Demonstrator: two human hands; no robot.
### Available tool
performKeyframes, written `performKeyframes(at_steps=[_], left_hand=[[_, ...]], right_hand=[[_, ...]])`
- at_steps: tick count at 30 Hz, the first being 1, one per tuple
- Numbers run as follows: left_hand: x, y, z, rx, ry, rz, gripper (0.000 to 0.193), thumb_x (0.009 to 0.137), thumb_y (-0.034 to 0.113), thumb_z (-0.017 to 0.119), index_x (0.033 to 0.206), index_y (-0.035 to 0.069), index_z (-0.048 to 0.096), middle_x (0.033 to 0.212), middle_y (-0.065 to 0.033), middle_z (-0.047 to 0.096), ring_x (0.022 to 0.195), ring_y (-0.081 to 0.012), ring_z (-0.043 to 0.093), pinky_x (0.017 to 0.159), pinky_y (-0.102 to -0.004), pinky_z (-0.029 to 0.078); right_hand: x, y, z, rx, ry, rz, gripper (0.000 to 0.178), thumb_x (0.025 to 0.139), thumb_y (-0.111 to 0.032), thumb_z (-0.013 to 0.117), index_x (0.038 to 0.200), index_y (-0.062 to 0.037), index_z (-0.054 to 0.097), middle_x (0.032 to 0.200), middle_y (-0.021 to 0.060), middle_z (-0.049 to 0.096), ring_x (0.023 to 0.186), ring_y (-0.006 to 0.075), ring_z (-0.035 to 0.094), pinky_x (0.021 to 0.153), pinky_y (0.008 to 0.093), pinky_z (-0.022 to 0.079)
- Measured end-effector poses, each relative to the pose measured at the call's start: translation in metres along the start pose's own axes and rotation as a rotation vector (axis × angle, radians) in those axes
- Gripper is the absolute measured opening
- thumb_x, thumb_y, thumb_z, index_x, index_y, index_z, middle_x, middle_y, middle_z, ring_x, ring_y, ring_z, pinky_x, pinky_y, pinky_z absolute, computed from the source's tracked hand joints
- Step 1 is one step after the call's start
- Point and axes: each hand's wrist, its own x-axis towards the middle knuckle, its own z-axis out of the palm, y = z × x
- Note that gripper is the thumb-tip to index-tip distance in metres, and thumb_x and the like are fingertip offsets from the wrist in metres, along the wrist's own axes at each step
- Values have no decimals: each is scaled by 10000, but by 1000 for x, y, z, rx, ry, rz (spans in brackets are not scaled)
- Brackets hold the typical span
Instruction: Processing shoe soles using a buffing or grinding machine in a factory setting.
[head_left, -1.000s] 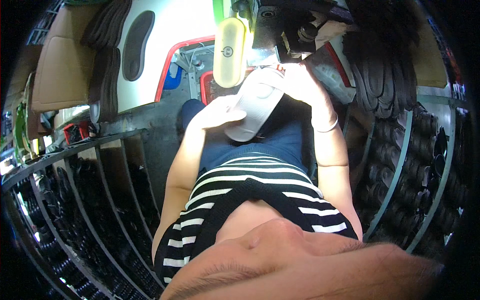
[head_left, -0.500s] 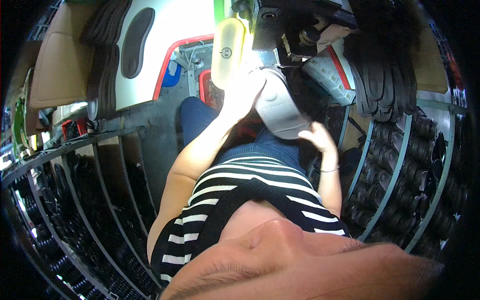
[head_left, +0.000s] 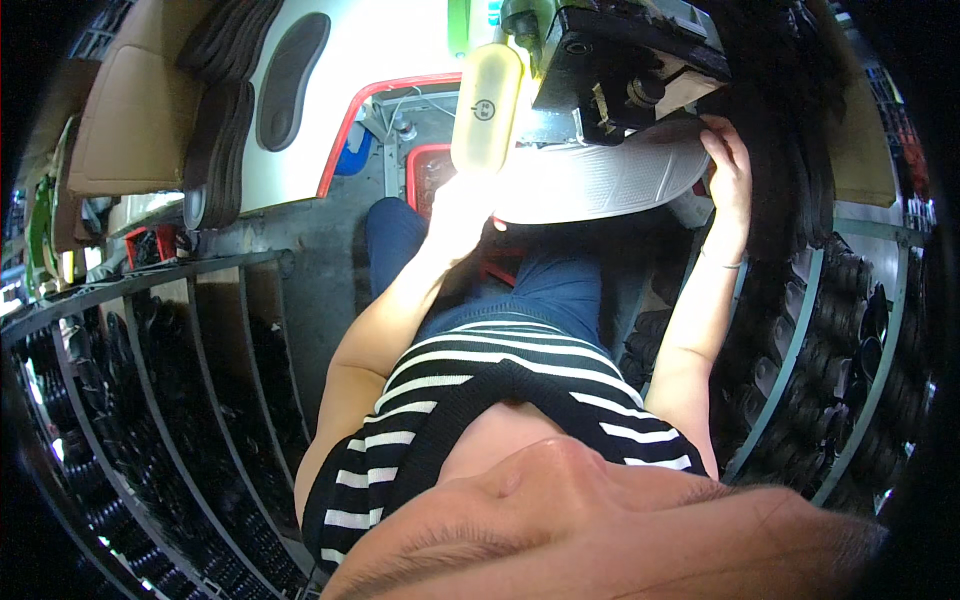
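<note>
A light grey insole (head_left: pixel 610 185) with a ridged, patterned face lies crosswise under the black machine head (head_left: pixel 630 60), its far edge close to the machine's lower parts. My left hand (head_left: pixel 462 215) grips its left end; bright light washes out most of those fingers. At the other end my right hand (head_left: pixel 730 165) has its fingers curled over the insole's tip. A yellow, rounded oblong piece (head_left: pixel 487 120) stands just beyond my left hand, beside the machine.
On the white tabletop (head_left: pixel 350 60), red-edged, lie a single dark insole (head_left: pixel 293 80) and stacked dark insoles (head_left: pixel 218 150). A red bin (head_left: pixel 430 160) sits below the table's cut-out. Metal racks (head_left: pixel 200 330) with dark footwear parts flank me on both sides.
The insole has swung from slanting toward my lap to lying crosswise under the machine head. My right hand has moved up and right to its far tip.
</note>
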Motion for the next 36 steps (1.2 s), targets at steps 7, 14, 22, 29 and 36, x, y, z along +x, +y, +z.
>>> performKeyframes(at_steps=[7, 14, 22, 29, 36], left_hand=[[-8, 3, -61, -190, -39, 10, 309, 877, 117, 520, 1120, -74, 518, 976, -130, 605, 767, -180, 619, 643, -267, 507], [-14, 15, -121, -124, 3, -155, 433, 888, 148, 498, 1238, -89, 403, 1179, -175, 536, 1088, -241, 538, 931, -366, 430], [-57, 0, -130, 12, -88, -491, 346, 869, 125, 530, 1158, -61, 499, 1030, -131, 609, 849, -179, 618, 689, -269, 534], [-62, -1, -107, 163, -72, -329, 338, 848, 66, 528, 1169, -38, 531, 1043, -118, 618, 858, -162, 608, 722, -292, 529], [-47, 16, -110, 173, -88, -346, 363, 838, 84, 535, 1171, -58, 519, 1039, -130, 620, 849, -176, 617, 709, -275, 517]], right_hand=[[-27, -28, 46, -362, -108, -155, 239, 857, -118, 575, 1056, 16, 569, 937, 53, 612, 845, 115, 547, 773, 245, 435], [-63, -49, 104, -263, -199, -8, 237, 872, -35, 520, 1096, 34, 553, 991, 116, 629, 916, 148, 595, 804, 271, 467], [-54, -58, 127, -408, -298, -192, 192, 822, -70, 565, 978, 42, 561, 864, 195, 624, 811, 266, 638, 691, 327, 495], [-41, -61, 113, -334, -386, 23, 198, 845, -127, 577, 949, 32, 633, 841, 119, 662, 779, 138, 607, 698, 271, 474], [-41, -51, 106, -289, -290, -46, 234, 840, -60, 544, 1051, 34, 582, 961, 127, 629, 852, 167, 589, 768, 280, 464]])
